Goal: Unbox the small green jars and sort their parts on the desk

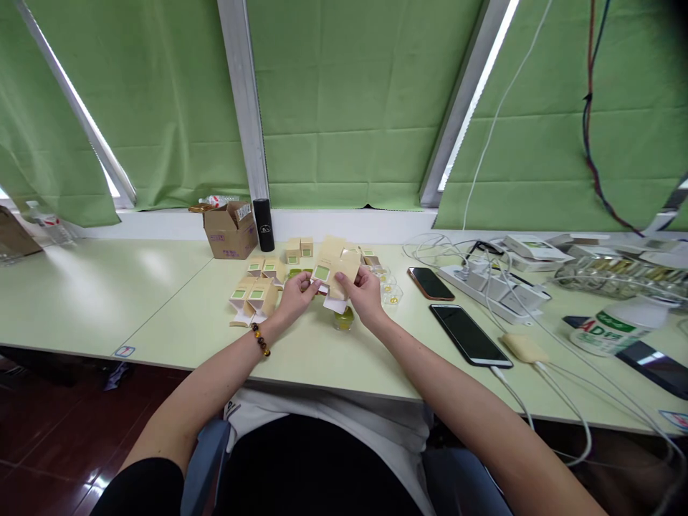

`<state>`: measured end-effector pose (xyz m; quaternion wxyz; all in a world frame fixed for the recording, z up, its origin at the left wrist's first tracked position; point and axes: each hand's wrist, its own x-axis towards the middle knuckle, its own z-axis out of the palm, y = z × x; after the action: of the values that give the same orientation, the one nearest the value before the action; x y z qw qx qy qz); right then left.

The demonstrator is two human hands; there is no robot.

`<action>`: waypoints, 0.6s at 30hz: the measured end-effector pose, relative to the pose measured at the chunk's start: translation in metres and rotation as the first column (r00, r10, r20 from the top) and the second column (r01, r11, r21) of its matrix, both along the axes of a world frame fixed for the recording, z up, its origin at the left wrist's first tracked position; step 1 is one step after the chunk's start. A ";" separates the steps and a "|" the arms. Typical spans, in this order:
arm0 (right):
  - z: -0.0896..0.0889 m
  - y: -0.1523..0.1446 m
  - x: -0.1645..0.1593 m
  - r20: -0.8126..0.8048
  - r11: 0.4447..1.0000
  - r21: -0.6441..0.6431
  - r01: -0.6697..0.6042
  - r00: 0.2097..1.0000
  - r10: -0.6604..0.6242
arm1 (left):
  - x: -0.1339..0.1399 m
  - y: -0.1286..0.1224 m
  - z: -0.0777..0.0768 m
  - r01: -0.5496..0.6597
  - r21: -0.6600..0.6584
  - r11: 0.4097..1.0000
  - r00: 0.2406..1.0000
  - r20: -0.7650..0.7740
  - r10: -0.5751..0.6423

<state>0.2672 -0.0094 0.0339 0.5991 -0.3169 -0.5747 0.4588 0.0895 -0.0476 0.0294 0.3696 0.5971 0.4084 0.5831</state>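
Between my two hands is a beige cardboard box (338, 265) with a green square on it, flattened or partly unfolded, its flaps sticking out. My left hand (294, 295) pinches its left edge. On the right side, my right hand (366, 292) grips it with the thumb on its face. Just below the carton stands a small jar (344, 319) with yellow-green contents on the table. Left of my hands, several beige boxes (256, 295) with green squares stand in a group, some with flaps open. Small clear containers with yellow centres (391, 295) lie beside my right hand.
A brown cardboard box (231, 231) and a black cylinder (263, 226) stand at the back. To the right lie two phones (470, 335) (430, 283), a white power strip (489, 292) with tangled cables, and a white bottle (618, 326). The table's front edge runs close to me.
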 end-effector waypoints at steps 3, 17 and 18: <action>0.002 -0.004 -0.001 -0.013 0.999 0.008 -0.036 0.999 0.036 | -0.002 0.002 0.001 -0.002 -0.034 0.999 1.000 -0.008 0.001; 0.008 0.021 0.043 0.039 0.983 0.036 0.182 0.982 -0.183 | -0.020 0.069 0.038 -0.324 -0.184 0.928 0.946 -0.062 0.318; 0.006 0.021 0.044 0.048 0.982 0.039 0.183 0.982 -0.185 | -0.019 0.078 0.041 -0.354 -0.201 0.913 0.935 -0.080 0.345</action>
<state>0.3115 0.0114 0.0402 0.6295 -0.3698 -0.5659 0.3830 0.0707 0.0300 0.0702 0.3122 0.4837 0.5764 0.5800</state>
